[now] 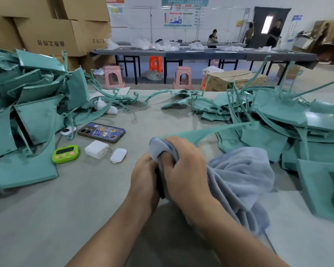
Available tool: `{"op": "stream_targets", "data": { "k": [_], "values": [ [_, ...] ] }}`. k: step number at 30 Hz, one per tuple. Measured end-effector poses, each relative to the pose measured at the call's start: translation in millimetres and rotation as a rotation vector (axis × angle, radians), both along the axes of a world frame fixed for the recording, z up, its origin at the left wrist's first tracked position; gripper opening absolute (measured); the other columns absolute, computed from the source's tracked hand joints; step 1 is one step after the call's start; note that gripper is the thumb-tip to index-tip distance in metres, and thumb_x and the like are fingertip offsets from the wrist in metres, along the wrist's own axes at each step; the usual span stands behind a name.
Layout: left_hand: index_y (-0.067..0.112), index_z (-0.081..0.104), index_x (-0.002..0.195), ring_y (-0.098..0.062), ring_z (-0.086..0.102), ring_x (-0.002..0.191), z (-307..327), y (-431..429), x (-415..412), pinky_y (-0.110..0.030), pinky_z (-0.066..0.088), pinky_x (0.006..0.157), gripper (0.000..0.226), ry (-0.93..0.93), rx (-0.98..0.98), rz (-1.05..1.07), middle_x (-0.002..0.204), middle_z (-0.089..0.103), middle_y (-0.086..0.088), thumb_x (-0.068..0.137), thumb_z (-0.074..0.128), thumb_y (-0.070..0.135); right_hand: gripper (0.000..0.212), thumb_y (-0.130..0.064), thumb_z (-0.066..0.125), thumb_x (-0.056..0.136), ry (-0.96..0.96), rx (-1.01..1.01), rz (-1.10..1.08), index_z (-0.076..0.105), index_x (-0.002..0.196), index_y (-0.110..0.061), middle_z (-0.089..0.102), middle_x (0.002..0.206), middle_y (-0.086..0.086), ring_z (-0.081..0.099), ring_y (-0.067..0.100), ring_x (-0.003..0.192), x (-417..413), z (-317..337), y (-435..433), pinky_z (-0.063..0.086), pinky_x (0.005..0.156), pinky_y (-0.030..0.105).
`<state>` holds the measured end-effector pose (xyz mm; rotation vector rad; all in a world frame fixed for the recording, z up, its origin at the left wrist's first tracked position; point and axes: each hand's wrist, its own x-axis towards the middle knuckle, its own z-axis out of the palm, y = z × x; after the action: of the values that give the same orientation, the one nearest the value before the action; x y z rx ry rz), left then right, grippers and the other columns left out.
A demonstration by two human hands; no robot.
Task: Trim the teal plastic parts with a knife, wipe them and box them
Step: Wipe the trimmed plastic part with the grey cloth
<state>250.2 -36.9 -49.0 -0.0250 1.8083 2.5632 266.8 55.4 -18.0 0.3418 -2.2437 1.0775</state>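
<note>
The teal curved strip (210, 132) is at the wiping step: its near end is wrapped in the blue-grey cloth (239, 170), the far end reaching toward the right pile of teal parts (297, 132). The right hand (183, 162) grips the cloth around the strip; the left hand (143, 174), touching it, clasps the covered end. Next move, as judged: draw the cloth along the strip, above the table (85, 209).

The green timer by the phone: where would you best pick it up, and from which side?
Probably from above, pinching the green timer across its near and far long edges: it lies flat, face up on the table, with a teal panel close at its left end and the white charger off its right.
</note>
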Motion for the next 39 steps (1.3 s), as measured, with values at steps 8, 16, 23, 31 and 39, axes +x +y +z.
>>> {"op": "stream_targets", "data": {
  "k": [8, 16, 23, 31, 39],
  "values": [
    [0.020, 0.067, 0.120, -0.017, 0.068, 0.115, 8.8, 7.9, 4.4, -0.024, 0.057, 0.086, 0.056, 0.150, 0.187, -0.098, 0.118, 0.074, -0.006, 0.078, 0.043, -0.007, 0.020, -0.026, 0.049, 0.099, -0.132, 0.030, -0.336, 0.055, 0.081, -0.022, 0.059, 0.079, -0.003, 0.055, 0.023, 0.075, -42.2, -16.7, 33.5, 0.041, 0.069, 0.040],
    [0.035, 0.056, 0.139, -0.005, 0.063, 0.119, 0.2, 11.0, 1.9, -0.036, 0.049, 0.107, 0.067, 0.151, -0.211, -0.012, 0.129, 0.068, 0.008, 0.074, 0.070, 0.045, 0.024, -0.038, 0.056, 0.101, -0.180, -0.068, -0.047, 0.065, 0.087, -0.021, 0.067, 0.077, -0.004, 0.061, 0.012, 0.072, -22.2, -14.1, 29.6, 0.050, 0.066, 0.037],
    [0.015, 0.075, 0.107, -0.027, 0.068, 0.114, 5.8, -6.6, -1.4, -0.050, 0.049, 0.105, 0.052, 0.082, -0.033, 0.074, 0.113, 0.074, -0.013, 0.094, 0.046, 0.056, 0.043, -0.004, 0.060, 0.094, -0.214, 0.057, 0.380, 0.066, 0.128, -0.029, 0.065, 0.119, -0.013, 0.058, 0.007, 0.119, -9.0, -12.2, 29.8, 0.046, 0.098, 0.025],
    [0.012, 0.071, 0.093, -0.020, 0.067, 0.076, 6.4, -1.3, 7.3, -0.029, 0.056, 0.065, 0.024, 0.194, -0.161, 0.059, 0.083, 0.072, -0.004, 0.085, 0.055, 0.028, 0.024, -0.022, 0.053, 0.101, -0.050, 0.253, -0.297, 0.053, 0.078, -0.014, 0.047, 0.076, 0.000, 0.046, 0.022, 0.063, -42.0, -7.5, 20.4, 0.037, 0.055, 0.037],
    [0.003, 0.063, 0.111, -0.007, 0.054, 0.062, 1.0, -2.4, 11.2, -0.015, 0.045, 0.059, 0.039, 0.436, -0.484, 0.177, 0.072, 0.061, 0.008, 0.077, 0.048, 0.016, 0.032, -0.020, 0.058, 0.096, -0.114, -0.029, -0.266, 0.053, 0.067, -0.007, 0.053, 0.059, 0.003, 0.041, 0.014, 0.053, -46.6, 16.8, 27.8, 0.031, 0.052, 0.026]
  ]
}}
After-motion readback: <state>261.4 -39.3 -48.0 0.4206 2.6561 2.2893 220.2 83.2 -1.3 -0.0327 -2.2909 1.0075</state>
